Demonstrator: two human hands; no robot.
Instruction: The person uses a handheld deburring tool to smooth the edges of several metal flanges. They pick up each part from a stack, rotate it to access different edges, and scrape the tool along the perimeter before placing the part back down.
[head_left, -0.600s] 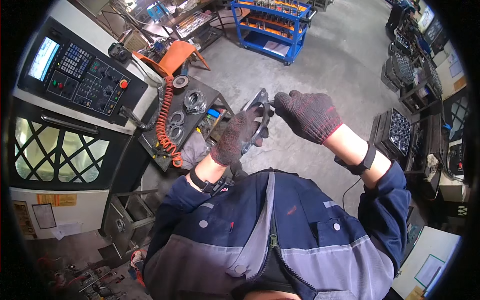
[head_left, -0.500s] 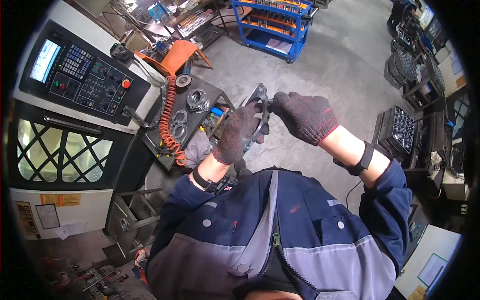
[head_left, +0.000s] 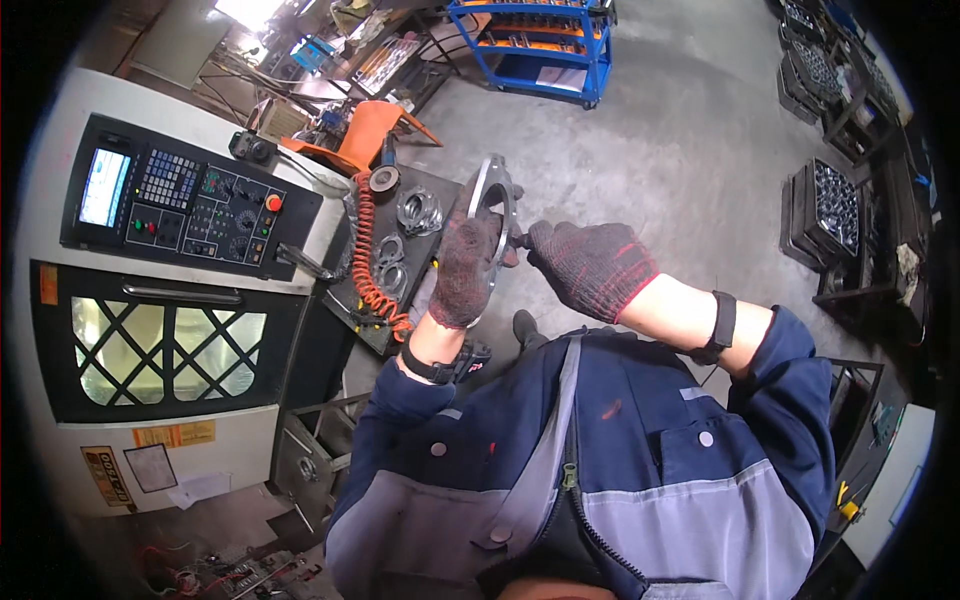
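A flat metal ring [head_left: 494,185] with a wide central hole stands nearly edge-on in front of my chest. My left hand [head_left: 464,275], in a dark knitted glove, is closed round its left side, with fingers passing through the hole. My right hand [head_left: 597,268], gloved alike, is pinched close to the ring's right side. A small dark tip shows at its fingertips, too little to name. Whether that tip touches the ring I cannot tell. Several similar metal rings [head_left: 419,211] lie on a dark side table [head_left: 437,188] beyond my left hand.
On the left stands a machine with a control panel [head_left: 190,200] and a latticed window door [head_left: 165,350]. An orange coiled hose [head_left: 362,255] hangs over the side table, near an angle grinder [head_left: 384,178]. A blue trolley [head_left: 540,75] is ahead; crates of metal parts [head_left: 835,210] stand right.
My view has turned, so the machine and side table sit further right and lower. The ring has tilted more upright and edge-on. My right hand has come slightly lower, still pinched beside it.
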